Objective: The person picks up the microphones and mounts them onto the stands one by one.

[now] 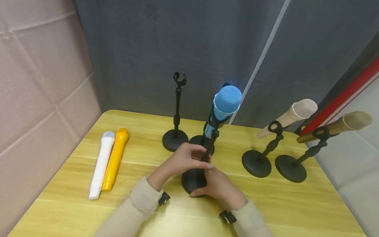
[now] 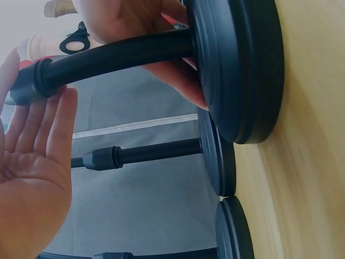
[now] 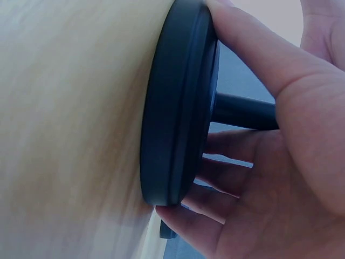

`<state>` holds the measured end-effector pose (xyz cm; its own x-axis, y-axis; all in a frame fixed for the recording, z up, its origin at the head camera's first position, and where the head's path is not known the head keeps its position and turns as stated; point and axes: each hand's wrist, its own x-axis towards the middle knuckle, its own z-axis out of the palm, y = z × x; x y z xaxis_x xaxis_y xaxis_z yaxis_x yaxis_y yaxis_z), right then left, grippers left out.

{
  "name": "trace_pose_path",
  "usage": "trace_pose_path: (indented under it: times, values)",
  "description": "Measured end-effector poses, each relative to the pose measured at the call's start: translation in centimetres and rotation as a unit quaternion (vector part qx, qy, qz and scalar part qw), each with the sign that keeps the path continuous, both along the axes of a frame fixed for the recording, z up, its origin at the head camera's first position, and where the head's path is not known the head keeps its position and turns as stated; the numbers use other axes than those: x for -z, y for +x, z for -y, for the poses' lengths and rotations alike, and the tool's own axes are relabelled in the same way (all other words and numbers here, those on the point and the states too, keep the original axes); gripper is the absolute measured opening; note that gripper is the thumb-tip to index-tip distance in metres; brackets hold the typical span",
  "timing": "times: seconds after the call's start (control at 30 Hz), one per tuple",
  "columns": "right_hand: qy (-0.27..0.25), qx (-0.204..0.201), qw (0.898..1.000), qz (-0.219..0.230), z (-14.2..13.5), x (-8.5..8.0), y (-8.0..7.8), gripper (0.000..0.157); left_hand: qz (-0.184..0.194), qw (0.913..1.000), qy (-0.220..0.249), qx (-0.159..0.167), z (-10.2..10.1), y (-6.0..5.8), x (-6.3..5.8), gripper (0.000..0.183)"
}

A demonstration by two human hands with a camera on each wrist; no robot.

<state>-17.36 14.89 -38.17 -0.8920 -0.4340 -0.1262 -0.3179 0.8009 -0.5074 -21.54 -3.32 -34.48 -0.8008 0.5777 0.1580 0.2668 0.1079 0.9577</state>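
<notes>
Left hand: thumb and fingers wrapped around the pole of a black stand with a thick round base.
Right hand: lower and just beside the left, thumb and fingers spread around the rim of that base.
Held stand: around the middle of the pale yellow wood-grain table, well inside its edges; whether the base sits flat, I cannot tell.
Sky-blue microphone with a mesh-textured head: in the held stand's clip, above both hands, head tilted up and right.
Far side: a black stand with an upright, open clip near the table's far edge; right of it, a partly hidden black stand, just behind the held one.
Left side: a slim white microphone and a glossy orange-yellow microphone lie side by side, a broad stretch of wood between them and the left hand.
Right side: a beige microphone and a gold-brown microphone lean rightward in black stands, the gold-brown one nearer the right edge; a wide gap separates their bases from the right hand.
</notes>
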Motion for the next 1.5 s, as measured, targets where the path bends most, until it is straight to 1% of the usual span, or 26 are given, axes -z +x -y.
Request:
trace_pose_path:
  times: [0.2, 0.43, 0.5, 0.63, 0.77, 0.87, 1.03, 1.13, 1.23, 1.33, 1.5]
  values:
    - [0.001, 0.000, 1.000, 0.004, 0.01, -0.15, 0.04, 0.119, -0.009, 0.9995, -0.023, -0.021, -0.11, 0.25, -0.29, 0.026]
    - [0.002, 0.001, 1.000, 0.008, 0.02, -0.11, 0.11, 0.118, -0.036, 0.9976, -0.044, -0.041, -0.24, 0.50, -0.55, 0.029]
    - [0.004, 0.001, 1.000, 0.006, 0.04, -0.12, 0.10, 0.117, -0.036, 0.9974, -0.045, -0.043, -0.25, 0.51, -0.54, 0.030]
    - [0.007, 0.002, 1.000, 0.008, 0.08, -0.15, 0.10, 0.116, -0.023, 0.9977, -0.047, -0.044, -0.30, 0.50, -0.41, 0.032]
    - [0.004, 0.004, 1.000, 0.009, 0.10, -0.09, 0.06, 0.113, -0.008, 0.9983, -0.045, -0.036, -0.41, 0.47, -0.21, 0.032]
    - [-0.005, -0.001, 1.000, 0.006, 0.07, -0.06, 0.00, 0.112, -0.013, 0.9986, -0.045, -0.024, -0.43, 0.49, -0.10, 0.031]
    - [-0.019, -0.011, 1.000, 0.001, 0.02, 0.02, -0.10, 0.116, -0.024, 0.9989, -0.038, 0.011, -0.32, 0.65, -0.23, 0.027]
    - [-0.021, -0.011, 1.000, 0.000, -0.02, 0.09, -0.10, 0.113, -0.019, 0.9988, -0.029, 0.034, -0.20, 0.68, -0.34, 0.027]
    - [-0.014, -0.010, 1.000, -0.001, -0.06, 0.16, -0.11, 0.109, -0.013, 0.9986, -0.017, 0.049, -0.08, 0.62, -0.32, 0.029]
    - [-0.010, -0.010, 1.000, -0.001, -0.05, 0.14, -0.12, 0.111, -0.010, 0.9984, -0.010, 0.055, -0.01, 0.53, -0.24, 0.031]
    - [-0.009, -0.010, 1.000, -0.001, -0.02, 0.15, -0.15, 0.116, -0.012, 0.9985, -0.006, 0.054, 0.05, 0.46, -0.18, 0.028]
